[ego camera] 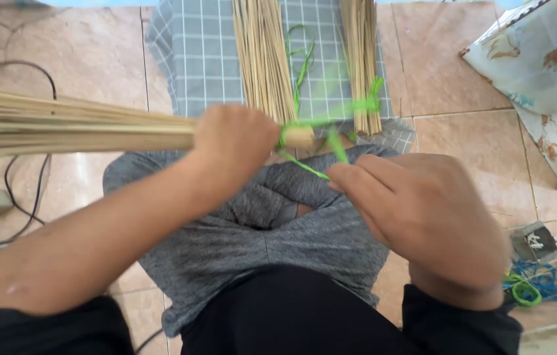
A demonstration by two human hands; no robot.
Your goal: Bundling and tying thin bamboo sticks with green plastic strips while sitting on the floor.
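Observation:
My left hand [234, 146] is closed around a thick bundle of thin pale sticks [74, 126] that runs off to the left, its cut end poking out just right of my fist. A bright green plastic strip [311, 167] is wound around that end. My right hand [416, 210] pinches this strip between thumb and fingers and holds it taut below the bundle's end. Both hands are above my lap in grey shorts [259, 223].
Two more stick bundles [264, 59] [361, 62] lie on a grey checked cloth [199, 59] on the tiled floor ahead, one tied with green strip. A black cable [19, 197] and power strip are at left. Patterned fabric [541, 59] and blue and green cord [541, 283] are at right.

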